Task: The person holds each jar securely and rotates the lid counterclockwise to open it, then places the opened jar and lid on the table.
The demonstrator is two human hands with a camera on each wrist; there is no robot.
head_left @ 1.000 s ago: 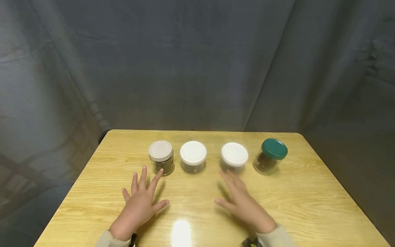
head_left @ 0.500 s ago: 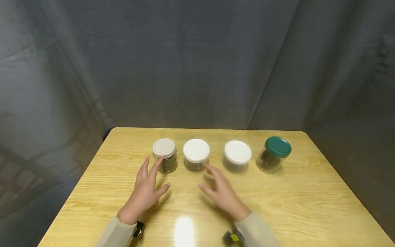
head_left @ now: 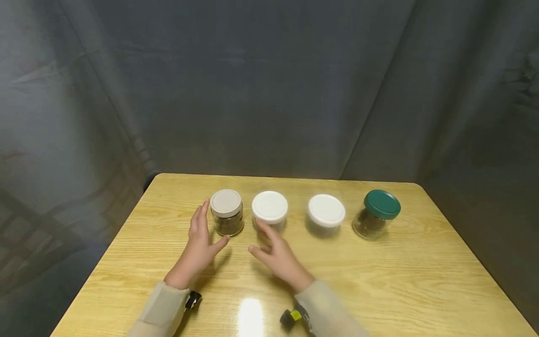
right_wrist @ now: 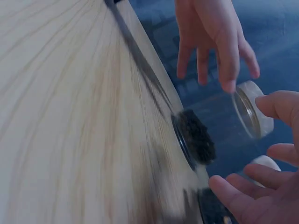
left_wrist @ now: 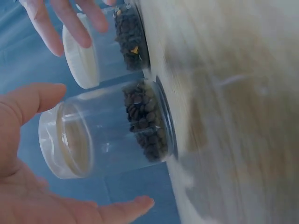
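A clear jar with a pale beige lid stands leftmost in the row. My left hand is at its left side, fingers spread and thumb near its front. In the left wrist view, dark round pieces fill the bottom of this jar. My right hand reaches in from the right, fingers extended, overlapping the front of the second jar, which has a white lid. The right wrist view has both hands around the beige-lidded jar, left hand beyond it and right hand nearer.
Further right stand another white-lidded jar and a green-lidded jar with dark contents. All are on a wooden table. A grey cloth hangs behind the table's far edge.
My right hand has moved left, from the third jar to in front of the second. The left hand has come forward to the side of the beige-lidded jar. The jars stay standing in their row.
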